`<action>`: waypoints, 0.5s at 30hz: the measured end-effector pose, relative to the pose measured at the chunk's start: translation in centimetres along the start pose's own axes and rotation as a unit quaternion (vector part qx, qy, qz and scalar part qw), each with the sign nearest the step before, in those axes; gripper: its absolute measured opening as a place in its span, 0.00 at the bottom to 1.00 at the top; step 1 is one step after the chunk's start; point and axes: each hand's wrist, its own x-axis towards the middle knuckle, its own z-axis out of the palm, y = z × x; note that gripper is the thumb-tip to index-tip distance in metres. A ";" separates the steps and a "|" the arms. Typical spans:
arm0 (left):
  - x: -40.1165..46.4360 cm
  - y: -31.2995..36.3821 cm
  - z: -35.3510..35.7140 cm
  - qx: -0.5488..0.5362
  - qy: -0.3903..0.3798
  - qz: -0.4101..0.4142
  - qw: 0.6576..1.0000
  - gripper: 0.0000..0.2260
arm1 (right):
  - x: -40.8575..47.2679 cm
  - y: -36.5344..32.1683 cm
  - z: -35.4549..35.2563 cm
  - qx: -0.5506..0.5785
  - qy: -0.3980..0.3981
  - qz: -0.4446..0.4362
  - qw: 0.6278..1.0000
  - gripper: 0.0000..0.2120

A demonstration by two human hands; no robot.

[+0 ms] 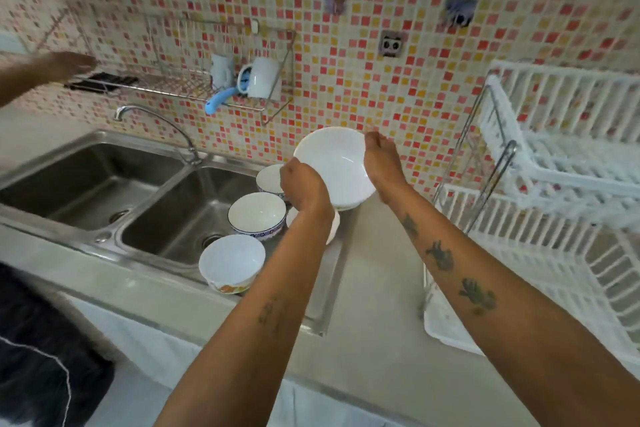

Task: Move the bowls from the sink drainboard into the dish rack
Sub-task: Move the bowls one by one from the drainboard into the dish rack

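A large white bowl [334, 166] is held above the steel drainboard [325, 291], tilted toward me. My left hand [303, 185] grips its left rim and my right hand [381, 163] grips its right rim. Under it, other bowls stand on the drainboard: a blue-patterned bowl [257, 215], a white bowl with an orange pattern [231, 263], a bowl at the back [270, 178], and a white one [335, 227] mostly hidden by my left wrist. The white two-tier dish rack [554, 184] stands at the right on the counter.
A double steel sink [104, 184] with a faucet [156, 118] lies to the left. A wall wire shelf [194, 90] holds mugs and a blue-handled tool. Another person's hand [65, 66] reaches in at the far left. Bare counter [381, 288] lies between drainboard and rack.
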 end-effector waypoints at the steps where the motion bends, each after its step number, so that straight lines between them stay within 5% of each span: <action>1: -1.3 1.4 0.8 0.003 -0.020 0.024 1.000 0.19 | -0.3 -1.4 -1.3 0.012 0.020 -0.021 0.999 0.23; 5: -6.3 5.6 3.7 -0.045 -0.093 0.053 0.993 0.19 | -2.1 -6.1 -7.1 0.046 0.089 -0.109 0.989 0.17; 9: -10.6 8.2 6.7 -0.137 -0.234 -0.028 0.962 0.12 | -2.4 -8.3 -13.0 0.073 0.178 -0.182 0.964 0.15; 15: -15.1 8.8 11.3 -0.079 -0.587 -0.168 0.788 0.15 | -3.1 -8.7 -21.6 0.039 0.291 -0.284 0.913 0.17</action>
